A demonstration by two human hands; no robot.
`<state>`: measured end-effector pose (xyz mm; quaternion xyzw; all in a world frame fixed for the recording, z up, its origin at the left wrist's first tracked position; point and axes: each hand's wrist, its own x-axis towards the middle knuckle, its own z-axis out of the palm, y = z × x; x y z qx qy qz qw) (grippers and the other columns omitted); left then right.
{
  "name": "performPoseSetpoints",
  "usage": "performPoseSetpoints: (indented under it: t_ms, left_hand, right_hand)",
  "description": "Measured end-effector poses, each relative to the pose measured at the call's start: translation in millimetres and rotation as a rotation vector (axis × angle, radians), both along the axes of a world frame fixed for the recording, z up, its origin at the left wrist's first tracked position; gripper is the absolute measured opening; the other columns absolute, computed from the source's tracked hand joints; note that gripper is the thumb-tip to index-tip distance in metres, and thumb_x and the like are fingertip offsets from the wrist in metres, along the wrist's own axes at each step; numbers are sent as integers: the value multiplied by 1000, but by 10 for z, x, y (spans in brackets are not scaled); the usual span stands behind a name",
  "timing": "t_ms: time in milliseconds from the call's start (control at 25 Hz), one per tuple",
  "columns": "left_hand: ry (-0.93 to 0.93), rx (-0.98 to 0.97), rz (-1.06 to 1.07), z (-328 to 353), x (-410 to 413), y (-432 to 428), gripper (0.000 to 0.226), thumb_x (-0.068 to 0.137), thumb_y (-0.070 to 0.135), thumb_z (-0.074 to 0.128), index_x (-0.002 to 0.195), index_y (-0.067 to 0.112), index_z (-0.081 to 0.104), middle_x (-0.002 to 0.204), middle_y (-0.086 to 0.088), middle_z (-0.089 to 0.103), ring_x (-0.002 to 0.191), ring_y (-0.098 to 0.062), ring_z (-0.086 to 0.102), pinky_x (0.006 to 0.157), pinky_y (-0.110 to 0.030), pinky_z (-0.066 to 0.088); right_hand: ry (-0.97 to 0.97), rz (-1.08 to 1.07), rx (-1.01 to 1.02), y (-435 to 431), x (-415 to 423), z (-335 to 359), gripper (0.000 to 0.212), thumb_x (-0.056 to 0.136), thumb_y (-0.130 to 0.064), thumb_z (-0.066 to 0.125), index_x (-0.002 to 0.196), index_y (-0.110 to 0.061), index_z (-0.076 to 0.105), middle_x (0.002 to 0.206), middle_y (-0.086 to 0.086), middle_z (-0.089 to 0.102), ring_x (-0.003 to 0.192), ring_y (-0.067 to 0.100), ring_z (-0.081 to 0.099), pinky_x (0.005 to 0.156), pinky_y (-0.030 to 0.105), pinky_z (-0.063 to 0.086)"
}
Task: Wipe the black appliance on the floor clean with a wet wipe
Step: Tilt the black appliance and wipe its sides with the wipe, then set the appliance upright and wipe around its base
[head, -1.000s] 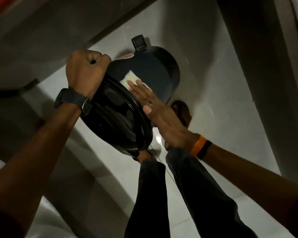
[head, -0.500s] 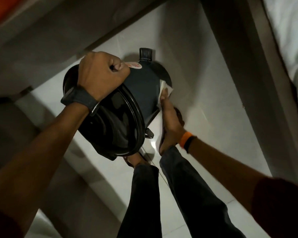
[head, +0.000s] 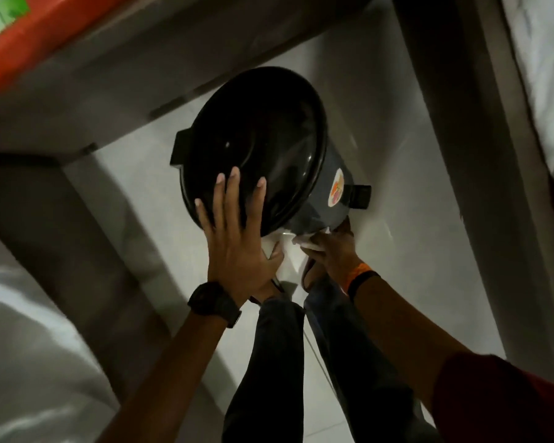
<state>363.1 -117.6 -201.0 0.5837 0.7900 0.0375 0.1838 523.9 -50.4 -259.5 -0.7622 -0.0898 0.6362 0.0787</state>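
Observation:
The black appliance [head: 259,145], a round pot-shaped cooker with a glossy lid, side handles and an orange sticker, is tilted above the pale floor. My left hand [head: 234,238] lies flat on the near edge of the lid, fingers spread. Below the cooker's near side, my right hand [head: 331,251] presses a crumpled white wet wipe [head: 304,241] against the lower wall of the body. Part of the wipe is hidden under the appliance and my fingers.
My legs in dark trousers [head: 301,362] stand just below the appliance. A grey bed frame [head: 480,155] with white bedding [head: 544,75] runs along the right. Grey furniture with an orange top edge [head: 45,36] fills the upper left. White bedding [head: 23,346] lies at the lower left.
The appliance has turned so its lid faces up and away. My left hand went from a fist on the rim to a flat palm on the lid. My right hand moved the wipe beneath the body.

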Motion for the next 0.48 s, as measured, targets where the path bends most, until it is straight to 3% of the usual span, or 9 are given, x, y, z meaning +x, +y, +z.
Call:
performPoseSetpoints:
  t_ms: [80, 120, 200, 280, 360, 400, 480]
  left_hand:
    - [11, 45, -174, -93, -28, -25, 97, 77, 27, 72, 156, 26, 16, 165, -12, 21, 154, -34, 15, 114, -74, 21]
    - [5, 67, -254, -130, -54, -50, 94, 79, 25, 70, 156, 28, 17, 165, -8, 22, 154, -33, 16, 112, -76, 21]
    - [14, 71, -395, -182, -77, -131, 88, 78, 38, 54, 157, 29, 17, 166, -3, 16, 155, -33, 12, 108, -80, 20]
    - [89, 43, -532, -235, -74, -251, 96, 72, 45, 51, 158, 30, 10, 168, 0, 7, 155, -34, 8, 104, -83, 19]
    - [127, 66, -622, -314, -133, -371, 100, 73, 38, 59, 158, 33, 7, 168, 1, 3, 155, -34, 8, 103, -85, 19]
    - [138, 90, -640, -355, -188, -416, 101, 77, 32, 65, 157, 34, 5, 168, 1, 3, 155, -34, 9, 102, -85, 19]
    - [148, 142, -668, -386, -313, -481, 103, 82, 17, 73, 157, 37, 4, 167, 1, 9, 154, -35, 12, 102, -85, 22]
  right_hand:
    - [-319, 352, 87, 105, 89, -7, 33, 88, 0, 70, 121, 1, 66, 128, 21, 68, 117, 35, 66, 104, 46, 54]
    - [-517, 426, 158, 156, 138, 22, 29, 91, -7, 66, 119, 3, 69, 122, 23, 71, 114, 36, 68, 103, 42, 54]
    - [-666, 285, 389, 348, 204, 157, 23, 97, -14, 59, 107, 0, 73, 107, 20, 75, 102, 31, 71, 95, 34, 57]
    - [-417, 72, 560, 729, 261, 275, 15, 97, -15, 59, 97, -6, 72, 92, 11, 74, 82, 18, 72, 80, 33, 62]
    - [-60, 47, 493, 1138, 280, 378, 10, 98, -15, 59, 98, -13, 68, 77, -1, 67, 57, 6, 63, 55, 22, 55]
    - [42, 105, 408, 1295, 278, 416, 12, 100, -14, 57, 107, -13, 66, 78, -2, 64, 53, 4, 58, 49, 18, 51]
    - [49, 330, 284, 1441, 286, 431, 23, 101, -11, 54, 124, -12, 58, 90, -1, 63, 65, 5, 59, 50, 16, 51]
